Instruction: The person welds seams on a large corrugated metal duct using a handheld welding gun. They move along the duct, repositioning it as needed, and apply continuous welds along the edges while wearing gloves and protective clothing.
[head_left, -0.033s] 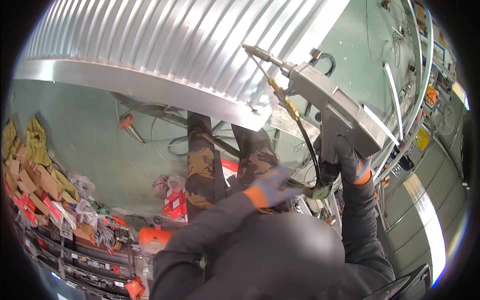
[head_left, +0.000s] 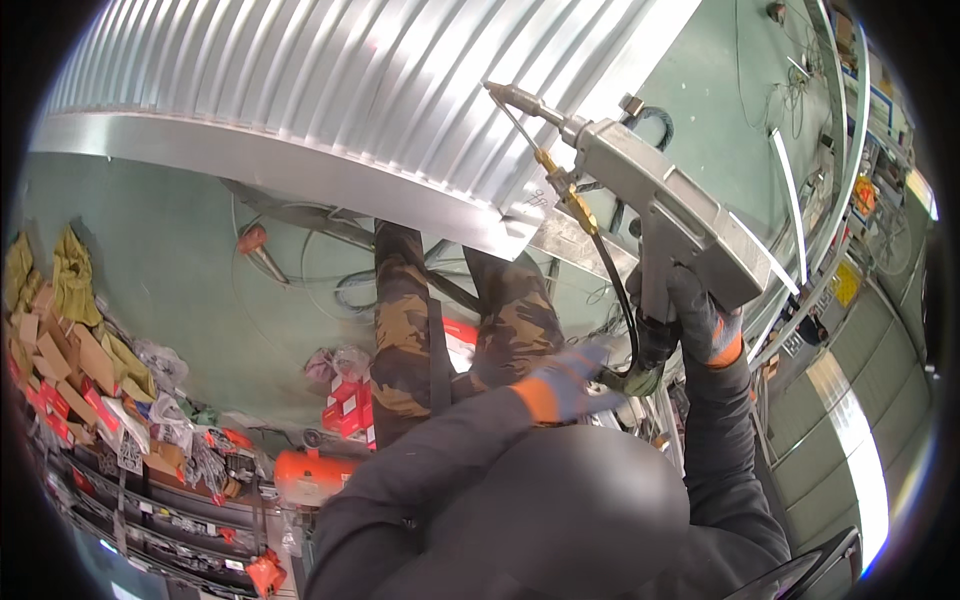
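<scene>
Op's L hand (head_left: pixel 572 385), blurred: fingers spread, no hold seen, nr hose (head_left: pixel 627 303). R hand (head_left: pixel 700 315) wrapped round grip of welding gun (head_left: pixel 690 225); nozzle (head_left: pixel 520 99) over ribbed metal panel (head_left: pixel 300 80), twd right edge, contact unclear. Step, judged: gun aiming; next needs steady aim.

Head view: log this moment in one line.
right gloved grip: holding grey metal gun-shaped tool | left gloved grip: blurred, near black curved hose, contact unclear | metal nozzle: over ribbed silver metal panel, touch unclear
</scene>
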